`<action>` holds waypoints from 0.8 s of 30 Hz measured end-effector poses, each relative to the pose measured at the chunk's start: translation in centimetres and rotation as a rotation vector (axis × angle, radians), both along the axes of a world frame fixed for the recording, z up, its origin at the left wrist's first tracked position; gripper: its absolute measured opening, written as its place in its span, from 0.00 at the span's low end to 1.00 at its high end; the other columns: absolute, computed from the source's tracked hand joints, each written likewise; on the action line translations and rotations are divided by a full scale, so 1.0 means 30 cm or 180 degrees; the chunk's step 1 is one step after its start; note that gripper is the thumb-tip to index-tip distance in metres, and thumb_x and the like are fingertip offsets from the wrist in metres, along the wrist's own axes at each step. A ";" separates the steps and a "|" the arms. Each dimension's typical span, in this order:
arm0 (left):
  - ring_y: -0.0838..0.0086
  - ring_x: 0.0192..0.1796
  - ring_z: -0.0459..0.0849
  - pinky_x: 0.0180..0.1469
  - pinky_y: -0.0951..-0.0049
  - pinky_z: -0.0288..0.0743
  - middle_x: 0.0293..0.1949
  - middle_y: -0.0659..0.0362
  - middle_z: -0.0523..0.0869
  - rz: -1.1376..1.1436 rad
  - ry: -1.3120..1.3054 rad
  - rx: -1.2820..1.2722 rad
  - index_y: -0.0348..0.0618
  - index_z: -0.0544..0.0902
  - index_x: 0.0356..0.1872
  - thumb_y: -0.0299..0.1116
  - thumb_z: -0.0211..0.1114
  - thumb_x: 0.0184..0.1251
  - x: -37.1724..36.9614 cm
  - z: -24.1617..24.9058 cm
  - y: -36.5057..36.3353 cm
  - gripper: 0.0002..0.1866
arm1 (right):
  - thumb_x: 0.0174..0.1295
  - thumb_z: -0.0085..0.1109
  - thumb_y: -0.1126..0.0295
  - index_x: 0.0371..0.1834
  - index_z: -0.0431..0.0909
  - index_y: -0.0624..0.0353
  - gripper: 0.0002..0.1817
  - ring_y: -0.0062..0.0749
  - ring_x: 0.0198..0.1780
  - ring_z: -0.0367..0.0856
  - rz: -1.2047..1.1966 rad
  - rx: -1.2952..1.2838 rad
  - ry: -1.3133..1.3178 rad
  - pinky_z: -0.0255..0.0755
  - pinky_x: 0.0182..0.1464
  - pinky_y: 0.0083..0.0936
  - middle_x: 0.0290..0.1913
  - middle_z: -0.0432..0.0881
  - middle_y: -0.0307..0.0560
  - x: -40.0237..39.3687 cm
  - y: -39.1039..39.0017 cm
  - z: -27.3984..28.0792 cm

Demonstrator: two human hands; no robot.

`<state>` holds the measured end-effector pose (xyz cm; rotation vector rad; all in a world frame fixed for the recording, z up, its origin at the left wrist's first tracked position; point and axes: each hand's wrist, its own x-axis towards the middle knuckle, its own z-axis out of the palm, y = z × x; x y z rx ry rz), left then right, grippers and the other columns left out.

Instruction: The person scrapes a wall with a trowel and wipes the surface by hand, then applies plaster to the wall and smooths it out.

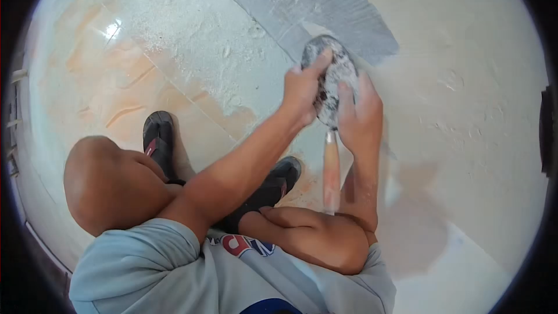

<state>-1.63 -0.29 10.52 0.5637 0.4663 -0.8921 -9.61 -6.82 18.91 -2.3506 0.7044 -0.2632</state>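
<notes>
A trowel (331, 104) with an oval, dark blade is held out in front of my knees. Pale, crusty residue coats much of the blade, and its wooden handle (331, 168) points back toward my body. My left hand (302, 90) grips the blade's left edge, thumb on the top face. On the opposite edge, my right hand (361, 107) holds the blade with its thumb also on the coated face. The fingers under the blade are hidden.
A grey smeared patch (325, 6) lies beyond the trowel. White powder and lumps (226, 52) cover tiles at the left, with orange-brown staining (136, 84). My dark shoes (158, 134) are on the floor below, between my bent legs.
</notes>
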 end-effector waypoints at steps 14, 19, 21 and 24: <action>0.68 0.40 0.92 0.42 0.65 0.88 0.42 0.55 0.92 -0.0067 0.0016 -0.0262 0.35 0.86 0.50 0.40 0.71 0.80 0.029 -0.023 0.008 0.15 | 0.77 0.56 0.66 0.47 0.77 0.65 0.11 0.74 0.45 0.84 0.0105 -0.0111 -0.0250 0.75 0.45 0.56 0.40 0.85 0.71 0.026 -0.005 -0.058; 0.63 0.41 0.94 0.43 0.57 0.92 0.44 0.51 0.93 0.0103 0.0493 -0.0233 0.34 0.86 0.52 0.41 0.70 0.80 0.007 -0.007 -0.033 0.17 | 0.74 0.60 0.70 0.68 0.78 0.60 0.21 0.60 0.54 0.88 -0.0469 0.0262 0.0348 0.79 0.57 0.48 0.51 0.88 0.62 -0.114 0.044 0.090; 0.62 0.41 0.94 0.44 0.57 0.92 0.44 0.50 0.93 0.0116 0.0511 -0.0246 0.33 0.85 0.52 0.41 0.71 0.80 0.006 -0.013 -0.030 0.18 | 0.70 0.64 0.72 0.70 0.78 0.58 0.24 0.59 0.59 0.86 0.0142 -0.0488 0.0490 0.78 0.60 0.49 0.59 0.85 0.62 -0.181 0.038 0.142; 0.61 0.42 0.95 0.45 0.56 0.93 0.45 0.50 0.93 0.0051 0.0635 -0.0251 0.32 0.84 0.54 0.39 0.72 0.78 0.016 0.005 -0.016 0.18 | 0.60 0.73 0.72 0.79 0.73 0.48 0.39 0.60 0.75 0.74 0.0983 -0.1631 0.0854 0.73 0.72 0.49 0.81 0.68 0.62 -0.212 0.048 0.212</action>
